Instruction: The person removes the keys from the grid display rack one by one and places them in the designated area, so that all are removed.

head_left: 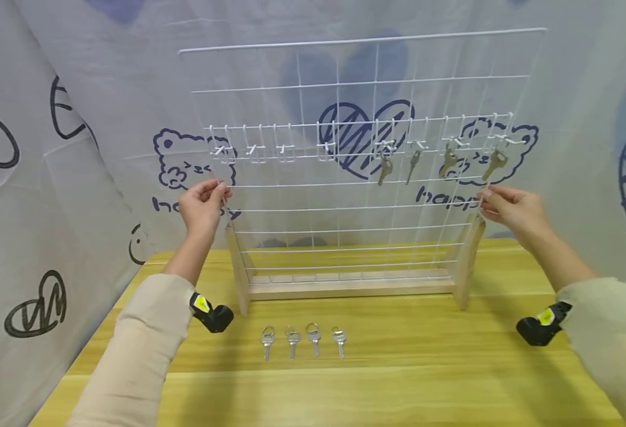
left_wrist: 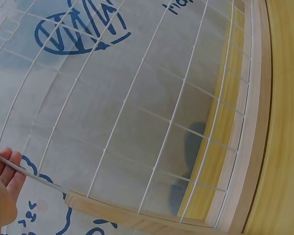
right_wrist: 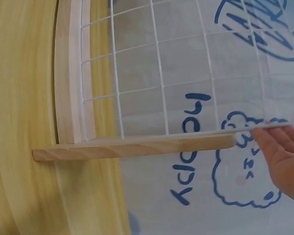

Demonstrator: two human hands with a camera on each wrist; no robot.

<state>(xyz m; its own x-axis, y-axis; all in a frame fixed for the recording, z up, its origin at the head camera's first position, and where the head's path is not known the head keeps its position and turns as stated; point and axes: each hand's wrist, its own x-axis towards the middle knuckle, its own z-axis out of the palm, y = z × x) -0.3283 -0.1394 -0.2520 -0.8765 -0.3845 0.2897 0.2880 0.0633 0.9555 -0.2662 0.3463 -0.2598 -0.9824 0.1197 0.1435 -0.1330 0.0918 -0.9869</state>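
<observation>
The left hand [head_left: 202, 204] is pinching the left edge wire of the white wire grid [head_left: 345, 95], its grip closing on that wire just above the left wooden post [head_left: 237, 267]. The grid is standing upright between the two grips, rising well above them and running down below them into a pale wooden base [head_left: 352, 289]. The left forearm is angling up from the counter [head_left: 398, 367] in a beige sleeve, with the fingers curled and the thumb toward the grid; the left wrist view is showing the fingers [left_wrist: 5, 169] wrapping the thin wire. Below and between the grips, four silver keys [head_left: 302, 340] are lying in a row on the counter, well apart from both hands. Above the right grip, four brass-coloured keys [head_left: 438, 161] are hanging from small white hooks on the grid. The right hand [head_left: 512, 210] is grasping the right edge wire just above the right wooden post [head_left: 467, 261], its forearm reaching in from the right, fingers bent around the wire. The grid is thin, glossy and square-meshed; the wood is smooth and light, and the counter is showing a yellow grain.
</observation>
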